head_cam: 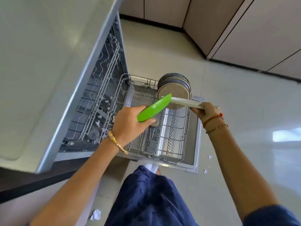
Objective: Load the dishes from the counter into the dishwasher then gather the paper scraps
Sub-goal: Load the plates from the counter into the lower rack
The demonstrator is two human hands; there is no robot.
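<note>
My left hand (130,121) grips a green plate (154,108) by its edge, held on its side above the pulled-out lower rack (172,144) of the dishwasher. My right hand (206,111) holds a white plate (185,102) edge-on, its far end near the green plate's tip. Several speckled plates (174,88) with dark rims stand upright together at the far end of the rack. Crumpled paper scraps lie on the floor: one (96,214) near my left elbow, two small ones (210,157) (205,171) to the right of the open dishwasher door (196,144).
The pale counter (40,62) fills the left side above the dishwasher opening. An upper rack (104,75) sits inside the machine, with debris on the tub floor (101,123). Beige cabinets (244,30) line the far wall. Glossy floor tiles (252,111) spread to the right.
</note>
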